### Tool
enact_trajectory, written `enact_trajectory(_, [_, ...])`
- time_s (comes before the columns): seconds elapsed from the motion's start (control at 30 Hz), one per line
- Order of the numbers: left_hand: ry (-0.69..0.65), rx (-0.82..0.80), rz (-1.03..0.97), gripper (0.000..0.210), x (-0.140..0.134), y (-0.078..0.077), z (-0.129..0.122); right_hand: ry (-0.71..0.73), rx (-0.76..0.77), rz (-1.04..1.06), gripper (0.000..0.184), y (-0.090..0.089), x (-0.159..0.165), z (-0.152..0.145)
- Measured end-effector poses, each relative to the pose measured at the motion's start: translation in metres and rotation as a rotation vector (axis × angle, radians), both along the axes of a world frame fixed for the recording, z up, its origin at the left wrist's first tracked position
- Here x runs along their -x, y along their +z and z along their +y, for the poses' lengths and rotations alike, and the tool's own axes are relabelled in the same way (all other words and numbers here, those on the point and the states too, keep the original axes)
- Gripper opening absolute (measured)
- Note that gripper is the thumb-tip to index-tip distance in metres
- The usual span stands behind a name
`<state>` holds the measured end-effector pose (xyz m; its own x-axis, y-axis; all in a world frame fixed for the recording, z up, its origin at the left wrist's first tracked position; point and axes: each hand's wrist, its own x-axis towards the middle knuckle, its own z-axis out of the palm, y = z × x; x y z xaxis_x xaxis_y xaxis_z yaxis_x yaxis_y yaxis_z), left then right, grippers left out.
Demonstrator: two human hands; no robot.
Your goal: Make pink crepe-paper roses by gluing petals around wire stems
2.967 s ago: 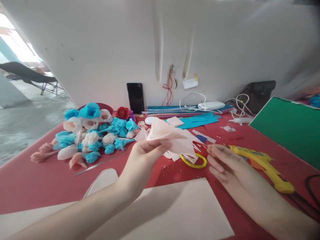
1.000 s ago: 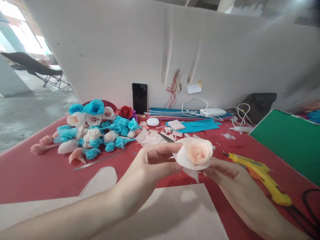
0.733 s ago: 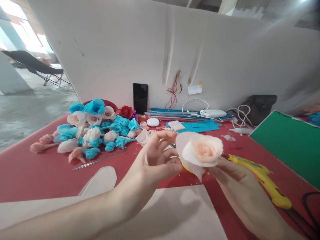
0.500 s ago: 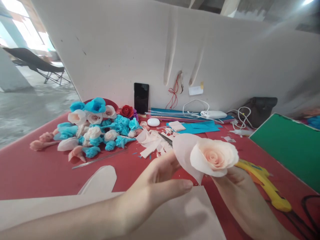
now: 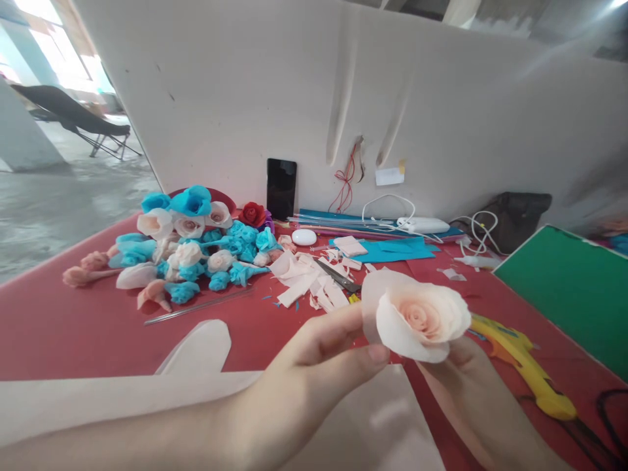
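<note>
A pale peach paper rose [image 5: 424,320] faces me, its tight spiral centre darker than the outer petals. My right hand [image 5: 471,379] grips it from below and behind; the fingers are partly hidden by the bloom. At the rose's left side, a loose-edged pale paper petal [image 5: 375,297] stands up against it. My left hand [image 5: 324,366] has this petal between the thumb, at its lower edge, and the fingers, whose tips are hidden behind it. Scissors [image 5: 338,278] lie just beyond, on paper scraps [image 5: 307,278]. A yellow glue gun [image 5: 532,373] lies to the right of my right hand.
Finished blue, white and peach paper flowers [image 5: 191,252] are heaped at the left. A black phone [image 5: 281,190] leans on the wall. Pale paper sheets [image 5: 383,425] lie under my hands. A green board [image 5: 569,288] stands at the right; blue paper [image 5: 392,250] lies behind the scraps.
The petal has swung in closer around the rose's left side, and my left hand has moved right with it. More of the scissors now shows. The view has shifted slightly.
</note>
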<state>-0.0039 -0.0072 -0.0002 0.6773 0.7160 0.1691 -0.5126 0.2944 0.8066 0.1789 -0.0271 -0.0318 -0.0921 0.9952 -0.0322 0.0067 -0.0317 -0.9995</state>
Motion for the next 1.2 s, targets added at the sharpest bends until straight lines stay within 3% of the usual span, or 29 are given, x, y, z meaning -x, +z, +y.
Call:
enact_trajectory(0.17, [0.034, -0.045, 0.068, 0.031, -0.001, 0.006, 0.002, 0.003, 0.066, 0.039, 0.018, 0.0, 0.001, -0.003])
enact_trajectory(0.37, [0.088, -0.051, 0.169, 0.022, -0.001, 0.008, 0.003, -0.065, 0.053, -0.06, 0.027, -0.001, 0.004, -0.006])
enact_trajectory(0.5, [0.115, -0.03, 0.228, 0.012, -0.002, 0.005, 0.005, -0.016, 0.038, 0.025, 0.021, 0.003, 0.009, -0.007])
enact_trajectory(0.7, [0.094, -0.019, 0.164, 0.017, -0.002, 0.004, 0.004, 0.023, 0.056, 0.103, 0.015, 0.009, 0.012, -0.01])
enact_trajectory(0.9, [0.124, 0.062, 0.211, 0.004, -0.002, 0.009, 0.006, 0.038, 0.051, 0.076, 0.015, 0.012, 0.013, -0.012])
enact_trajectory(1.2, [0.146, -0.005, 0.257, 0.004, 0.001, 0.006, 0.007, 0.019, 0.076, 0.006, 0.019, 0.016, 0.012, -0.014])
